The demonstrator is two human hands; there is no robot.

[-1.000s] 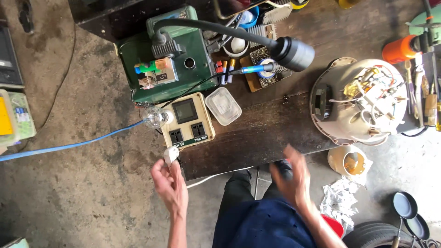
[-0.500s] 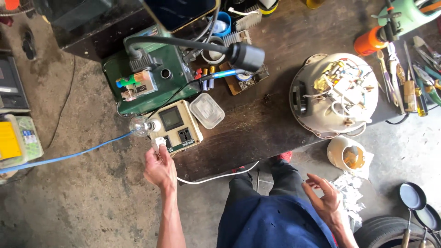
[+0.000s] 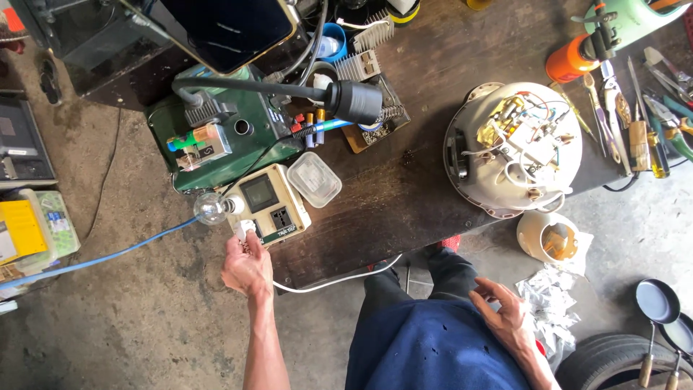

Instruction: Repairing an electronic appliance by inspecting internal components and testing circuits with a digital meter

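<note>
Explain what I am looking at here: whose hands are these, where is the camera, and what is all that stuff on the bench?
The camera is worn on a person's head and looks straight down, so the two bare arms at the bottom are that person's own. The left hand holds a white plug at the edge of a cream tester box that has a small screen and sockets; a clear light bulb sticks out beside it. The right hand is open and empty, near the lap. On the dark workbench lie a green metal case, a small clear plastic tub and a round white appliance turned over with its wiring exposed. Hand tools lie at the right.
</note>
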